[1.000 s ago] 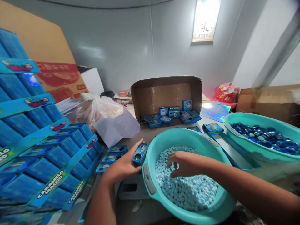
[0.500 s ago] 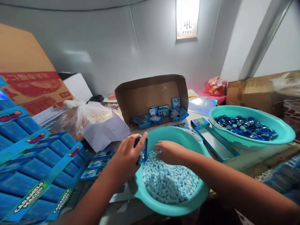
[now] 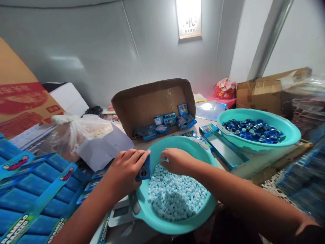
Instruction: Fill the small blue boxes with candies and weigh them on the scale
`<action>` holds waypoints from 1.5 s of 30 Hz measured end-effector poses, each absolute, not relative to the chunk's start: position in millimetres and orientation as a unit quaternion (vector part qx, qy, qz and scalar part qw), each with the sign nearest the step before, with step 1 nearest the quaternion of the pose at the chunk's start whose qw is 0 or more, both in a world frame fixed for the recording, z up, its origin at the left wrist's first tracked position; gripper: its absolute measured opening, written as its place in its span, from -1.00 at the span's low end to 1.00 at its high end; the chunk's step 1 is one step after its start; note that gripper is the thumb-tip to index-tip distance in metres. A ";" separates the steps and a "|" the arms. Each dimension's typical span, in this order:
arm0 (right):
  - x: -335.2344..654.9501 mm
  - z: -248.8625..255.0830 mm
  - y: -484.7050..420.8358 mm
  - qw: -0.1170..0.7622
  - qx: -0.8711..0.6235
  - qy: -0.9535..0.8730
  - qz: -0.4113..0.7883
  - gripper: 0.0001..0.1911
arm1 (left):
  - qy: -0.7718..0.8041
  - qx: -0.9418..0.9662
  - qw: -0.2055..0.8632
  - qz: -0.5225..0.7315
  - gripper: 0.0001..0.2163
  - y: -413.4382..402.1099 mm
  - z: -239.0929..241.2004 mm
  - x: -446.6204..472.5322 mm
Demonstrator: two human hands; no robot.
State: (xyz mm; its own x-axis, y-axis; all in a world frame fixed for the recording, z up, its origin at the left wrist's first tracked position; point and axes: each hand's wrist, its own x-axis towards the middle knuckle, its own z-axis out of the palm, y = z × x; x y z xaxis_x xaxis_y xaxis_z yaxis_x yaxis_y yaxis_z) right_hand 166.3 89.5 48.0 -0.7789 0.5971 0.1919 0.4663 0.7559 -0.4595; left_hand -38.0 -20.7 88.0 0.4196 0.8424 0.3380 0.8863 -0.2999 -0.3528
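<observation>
Grey-walled rm, cluttered table (image 3: 243, 167); left hand (image 3: 124, 173) grips small box (image 3: 143, 169), right hand (image 3: 176, 161) curled over candies (image 3: 175, 196).

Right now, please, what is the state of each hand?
Left hand: closed on a small blue box.
Right hand: fingers curled over the pale blue candies in the teal basin; grip cannot be told.

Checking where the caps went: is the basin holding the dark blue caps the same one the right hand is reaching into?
No, the right hand is over the basin of pale blue tablets; the dark blue caps fill a separate basin.
</observation>
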 end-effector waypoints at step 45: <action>162.2 38.9 72.2 -0.194 -0.180 -0.932 0.248 -0.48 | -0.725 -0.511 -0.146 -0.437 -0.24 -59.2 9.1 -89.1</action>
